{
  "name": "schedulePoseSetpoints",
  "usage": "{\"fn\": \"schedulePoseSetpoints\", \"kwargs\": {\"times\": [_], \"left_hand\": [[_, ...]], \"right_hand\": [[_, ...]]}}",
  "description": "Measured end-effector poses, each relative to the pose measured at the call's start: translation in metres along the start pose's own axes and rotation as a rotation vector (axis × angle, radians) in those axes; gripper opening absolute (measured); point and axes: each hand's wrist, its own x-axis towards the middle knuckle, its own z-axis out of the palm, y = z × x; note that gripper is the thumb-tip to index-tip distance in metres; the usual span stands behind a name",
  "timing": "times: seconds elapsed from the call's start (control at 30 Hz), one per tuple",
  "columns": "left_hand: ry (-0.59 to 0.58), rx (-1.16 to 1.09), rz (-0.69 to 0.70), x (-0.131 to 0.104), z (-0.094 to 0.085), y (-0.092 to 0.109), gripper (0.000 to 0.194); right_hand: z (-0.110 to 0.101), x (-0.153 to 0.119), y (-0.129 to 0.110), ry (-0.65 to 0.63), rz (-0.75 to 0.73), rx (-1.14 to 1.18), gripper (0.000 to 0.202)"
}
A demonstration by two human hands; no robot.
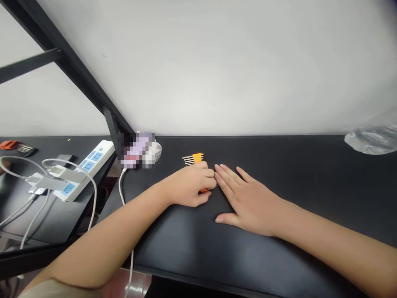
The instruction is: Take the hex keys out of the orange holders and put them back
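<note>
Past beige fabric sleeve (58,289), clasps likely light, rigid orange plastic rod-holder (197,158), best gripped mid-body, in left hand (191,183), with right hand (252,203) flat.

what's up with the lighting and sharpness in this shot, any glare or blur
Head view: pale glare on the near part of the black table; wall brighter mid-frame, top right corner darkened; clear plastic at right looks soft; blocky pixelation beside the dark frame; left hand and right hand fairly clear.

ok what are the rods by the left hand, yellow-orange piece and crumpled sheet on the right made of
Rods: probably metal, by their silvery sheen.
Yellow-orange piece: likely plastic, smooth and evenly coloured.
Crumpled sheet: perhaps thin plastic film, shiny, wrinkled, translucent.
</note>
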Motion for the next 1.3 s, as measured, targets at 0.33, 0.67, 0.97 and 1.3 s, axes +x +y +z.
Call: {"fn": "schedulePoseSetpoints", "kwargs": {"times": [0.33, 0.67, 0.97, 1.3], "left_hand": [[0.033, 0.043, -0.148, -0.015, -0.015, -0.001, 0.018], [-0.023, 0.193, -0.36, -0.021, -0.025, 0.004, 0.046], [0.025, 0.042, -0.354, -0.02, -0.02, -0.006, 0.036], [0.329, -0.458, -0.341, -0.018, 0.0, -0.021, 0.054]], "right_hand": [[-0.003, 0.001, 0.001, 0.01, 0.05, -0.017, 0.112], [-0.016, 0.011, 0.018, 0.123, 0.15, 0.032, 0.058], [-0.003, 0.021, 0.07, 0.262, 0.245, 0.219, 0.026], [-0.015, 0.02, 0.086, 0.103, 0.567, 0.179, 0.006]]}}
